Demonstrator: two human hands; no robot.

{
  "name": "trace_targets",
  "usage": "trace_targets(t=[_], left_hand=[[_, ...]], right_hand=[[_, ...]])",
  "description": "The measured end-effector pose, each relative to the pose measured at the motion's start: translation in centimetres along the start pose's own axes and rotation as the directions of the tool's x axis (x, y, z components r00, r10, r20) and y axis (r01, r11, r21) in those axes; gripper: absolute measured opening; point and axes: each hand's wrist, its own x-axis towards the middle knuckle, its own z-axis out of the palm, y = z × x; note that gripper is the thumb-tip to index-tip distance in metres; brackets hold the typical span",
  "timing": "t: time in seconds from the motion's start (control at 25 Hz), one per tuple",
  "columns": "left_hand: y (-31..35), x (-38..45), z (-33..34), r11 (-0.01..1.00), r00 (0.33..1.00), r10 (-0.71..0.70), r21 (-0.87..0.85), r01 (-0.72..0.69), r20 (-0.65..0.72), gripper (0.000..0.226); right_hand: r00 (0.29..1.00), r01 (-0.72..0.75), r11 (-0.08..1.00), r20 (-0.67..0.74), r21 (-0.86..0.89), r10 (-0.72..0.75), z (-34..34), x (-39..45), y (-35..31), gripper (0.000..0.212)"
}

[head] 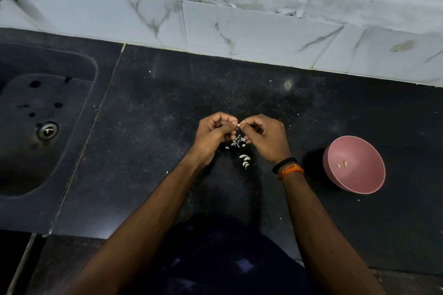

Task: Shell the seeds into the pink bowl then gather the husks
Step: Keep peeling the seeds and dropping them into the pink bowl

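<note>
We list first the black speckled stone tabletop [275,93], which fills the middle band of the frame. Above it runs a wall of white marble-veined tiles [251,26]. At the left edge we note a dark moulded sink [28,146] with a round metal drain [47,130].

Next, at lower right, a round pink plastic bowl [354,164] stands on the tabletop, well apart from the hands; in it lie two pale shelled kernels [342,164].

At centre frame we record the two hands, close together and just above the tabletop. The left hand [213,135] has its fingers curled, thumb and forefinger pinching; the right hand [266,137] likewise, its fingers curled inward. Between their fingertips they hold a small white seed [238,125], both hands clamped on it. The right wrist bears a black band [284,164] and an orange thread [290,171].

Just below the hands lies a scatter of whitish broken husks [236,142], and below that a small cluster of whole pale seeds [245,160], all on the tabletop. Smallest, we note stray white flecks [149,71] dotted about the tabletop.
</note>
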Motion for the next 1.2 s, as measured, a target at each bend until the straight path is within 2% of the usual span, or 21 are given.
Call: trace_targets(t=[0.2, 0.56, 0.92, 1.2], left_hand=[[0.2, -0.14, 0.06, 0.999, 1.0, 0.028, 0.024, -0.028, 0.007, 0.004], [0.41, -0.01, -0.02, 0.988, 0.993, 0.114, 0.112, -0.11, -0.025, 0.004], [0.27, -0.04, 0.13, 0.991, 0.995, 0.098, 0.092, -0.095, -0.031, 0.009], [0.15, 0.1, -0.1, 0.997, 0.999, 0.045, 0.059, -0.044, -0.012, 0.011]], right_hand=[[1.0, 0.025, 0.998, 0.015, -0.053, -0.025, -0.07, 0.06, -0.08, 0.008], [0.998, -0.053, 0.999, 0.033, 0.006, 0.053, -0.04, -0.07, -0.57, 0.008], [0.999, -0.036, 0.999, 0.025, -0.038, 0.037, 0.11, -0.02, -0.41, 0.009], [0.996, -0.084, 0.996, 0.028, -0.014, 0.084, 0.21, -0.06, -0.56, 0.01]])
